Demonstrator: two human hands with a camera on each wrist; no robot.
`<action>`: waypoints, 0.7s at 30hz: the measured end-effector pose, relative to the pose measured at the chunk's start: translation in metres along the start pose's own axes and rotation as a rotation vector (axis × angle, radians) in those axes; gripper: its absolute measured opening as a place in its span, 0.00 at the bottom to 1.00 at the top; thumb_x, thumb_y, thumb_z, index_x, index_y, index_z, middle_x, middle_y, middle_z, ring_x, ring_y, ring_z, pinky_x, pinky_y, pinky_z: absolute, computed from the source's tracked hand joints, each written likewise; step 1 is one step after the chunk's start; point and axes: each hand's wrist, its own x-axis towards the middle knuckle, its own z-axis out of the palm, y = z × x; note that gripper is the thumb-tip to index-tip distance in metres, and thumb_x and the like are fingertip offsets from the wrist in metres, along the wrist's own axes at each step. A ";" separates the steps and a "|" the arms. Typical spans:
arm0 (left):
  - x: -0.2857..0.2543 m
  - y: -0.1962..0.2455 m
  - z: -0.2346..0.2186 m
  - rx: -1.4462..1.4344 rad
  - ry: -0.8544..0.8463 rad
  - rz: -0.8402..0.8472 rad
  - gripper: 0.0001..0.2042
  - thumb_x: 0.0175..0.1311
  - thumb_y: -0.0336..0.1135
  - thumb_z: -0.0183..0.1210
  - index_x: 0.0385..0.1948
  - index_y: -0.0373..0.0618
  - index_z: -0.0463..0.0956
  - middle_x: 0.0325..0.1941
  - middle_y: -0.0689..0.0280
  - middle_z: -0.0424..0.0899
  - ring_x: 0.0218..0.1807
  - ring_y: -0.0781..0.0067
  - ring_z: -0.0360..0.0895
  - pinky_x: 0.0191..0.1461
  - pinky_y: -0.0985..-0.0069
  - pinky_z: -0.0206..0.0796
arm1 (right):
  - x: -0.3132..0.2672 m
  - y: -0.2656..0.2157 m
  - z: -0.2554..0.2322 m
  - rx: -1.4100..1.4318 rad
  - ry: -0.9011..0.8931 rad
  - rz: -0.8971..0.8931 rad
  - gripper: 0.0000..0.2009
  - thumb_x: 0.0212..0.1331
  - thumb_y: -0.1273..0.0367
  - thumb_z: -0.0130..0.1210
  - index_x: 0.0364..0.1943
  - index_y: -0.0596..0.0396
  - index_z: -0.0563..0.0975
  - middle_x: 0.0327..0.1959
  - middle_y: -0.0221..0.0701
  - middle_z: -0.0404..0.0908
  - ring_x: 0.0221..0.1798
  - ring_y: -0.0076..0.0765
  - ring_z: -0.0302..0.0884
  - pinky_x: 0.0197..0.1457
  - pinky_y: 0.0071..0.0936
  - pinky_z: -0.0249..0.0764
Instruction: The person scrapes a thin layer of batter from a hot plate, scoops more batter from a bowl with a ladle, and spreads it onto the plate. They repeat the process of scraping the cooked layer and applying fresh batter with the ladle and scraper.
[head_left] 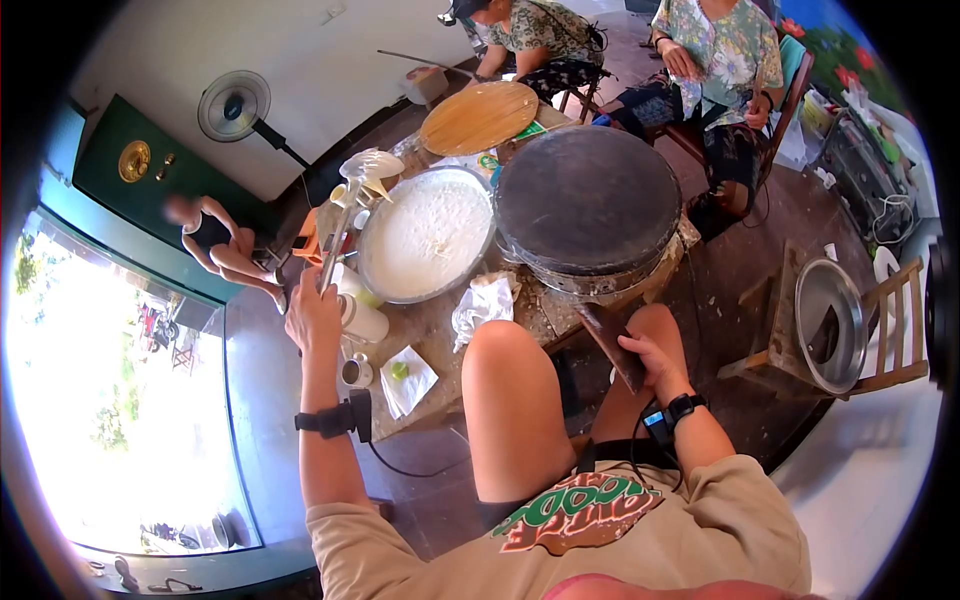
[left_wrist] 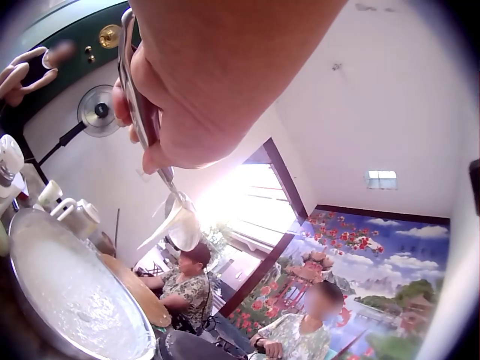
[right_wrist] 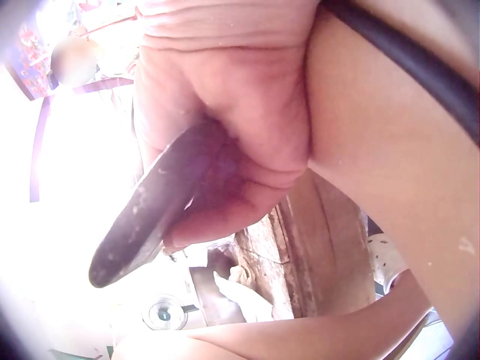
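My left hand (head_left: 313, 318) grips the metal handle of a ladle (head_left: 372, 166), raised at the left edge of a wide metal basin (head_left: 440, 290) of pale batter (head_left: 428, 232). White batter coats the ladle's bowl and hangs from it in the left wrist view, where the fingers (left_wrist: 147, 112) wrap the handle. Low beside the right knee, my right hand (head_left: 657, 362) holds a dark flat scraper (head_left: 612, 345) by one end. The right wrist view shows this scraper (right_wrist: 146, 206) sticking out from the curled fingers. A round black griddle (head_left: 588, 200) stands right of the basin.
A round wooden board (head_left: 478, 117) lies behind the basin. On the table are a crumpled white cloth (head_left: 485, 310), a white jug (head_left: 362, 320), a can (head_left: 356, 372) and a green fruit (head_left: 400, 371) on paper. A chair (head_left: 880, 330) holds a metal basin (head_left: 828, 290). Several people sit nearby.
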 end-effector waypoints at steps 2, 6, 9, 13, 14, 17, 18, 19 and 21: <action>-0.001 0.000 -0.001 -0.002 0.013 0.006 0.17 0.52 0.38 0.56 0.46 0.58 0.71 0.41 0.59 0.79 0.44 0.54 0.76 0.46 0.60 0.65 | 0.002 0.002 -0.005 0.002 -0.001 0.003 0.20 0.57 0.67 0.55 0.54 0.55 0.68 0.43 0.27 0.77 0.42 0.25 0.76 0.45 0.21 0.72; 0.000 -0.003 0.001 -0.014 0.026 0.017 0.16 0.52 0.38 0.56 0.45 0.58 0.72 0.41 0.60 0.79 0.44 0.54 0.76 0.46 0.59 0.65 | 0.002 0.002 -0.004 0.020 -0.003 0.003 0.20 0.56 0.67 0.55 0.53 0.55 0.69 0.43 0.28 0.77 0.41 0.25 0.76 0.44 0.21 0.72; 0.000 -0.003 0.000 -0.005 0.022 0.011 0.16 0.52 0.38 0.56 0.45 0.59 0.72 0.40 0.60 0.79 0.43 0.54 0.76 0.46 0.59 0.65 | 0.002 0.001 -0.005 0.022 -0.004 0.015 0.20 0.56 0.67 0.56 0.53 0.55 0.69 0.42 0.28 0.78 0.41 0.25 0.76 0.44 0.21 0.72; -0.002 0.001 -0.004 0.030 -0.007 -0.018 0.17 0.52 0.39 0.58 0.45 0.54 0.72 0.42 0.59 0.80 0.45 0.55 0.76 0.46 0.62 0.65 | 0.002 0.001 -0.005 0.019 0.001 0.027 0.20 0.56 0.67 0.55 0.53 0.55 0.69 0.42 0.28 0.78 0.41 0.25 0.76 0.44 0.21 0.73; -0.001 0.000 -0.004 0.029 -0.007 -0.017 0.17 0.52 0.39 0.58 0.45 0.54 0.72 0.42 0.59 0.80 0.45 0.55 0.76 0.46 0.62 0.65 | 0.002 0.000 -0.004 0.021 0.001 0.030 0.20 0.56 0.67 0.55 0.53 0.55 0.69 0.42 0.28 0.78 0.41 0.25 0.76 0.44 0.21 0.72; -0.002 -0.001 -0.004 0.027 -0.004 -0.015 0.17 0.52 0.40 0.58 0.45 0.54 0.72 0.41 0.59 0.80 0.45 0.54 0.76 0.46 0.61 0.65 | 0.003 0.000 -0.004 0.028 -0.016 0.025 0.19 0.56 0.67 0.55 0.53 0.55 0.69 0.42 0.28 0.78 0.41 0.25 0.76 0.43 0.21 0.73; -0.002 -0.001 -0.004 0.026 -0.003 -0.015 0.17 0.52 0.40 0.58 0.45 0.54 0.72 0.41 0.59 0.80 0.45 0.54 0.76 0.46 0.61 0.65 | 0.003 0.000 -0.004 0.028 -0.012 0.022 0.19 0.56 0.67 0.55 0.53 0.55 0.69 0.42 0.28 0.78 0.41 0.25 0.76 0.43 0.21 0.73; -0.002 -0.001 -0.003 0.029 0.002 -0.017 0.17 0.52 0.40 0.58 0.45 0.54 0.72 0.41 0.59 0.80 0.45 0.54 0.76 0.46 0.61 0.65 | 0.003 0.001 -0.004 0.028 -0.008 0.020 0.19 0.56 0.67 0.55 0.53 0.55 0.69 0.42 0.27 0.78 0.40 0.25 0.76 0.43 0.21 0.73; -0.003 -0.003 -0.001 0.034 0.010 -0.023 0.17 0.53 0.40 0.59 0.45 0.54 0.71 0.41 0.59 0.80 0.44 0.54 0.76 0.46 0.61 0.65 | 0.001 0.000 -0.002 0.019 -0.001 0.012 0.20 0.56 0.67 0.55 0.53 0.55 0.69 0.42 0.28 0.78 0.40 0.25 0.76 0.43 0.21 0.73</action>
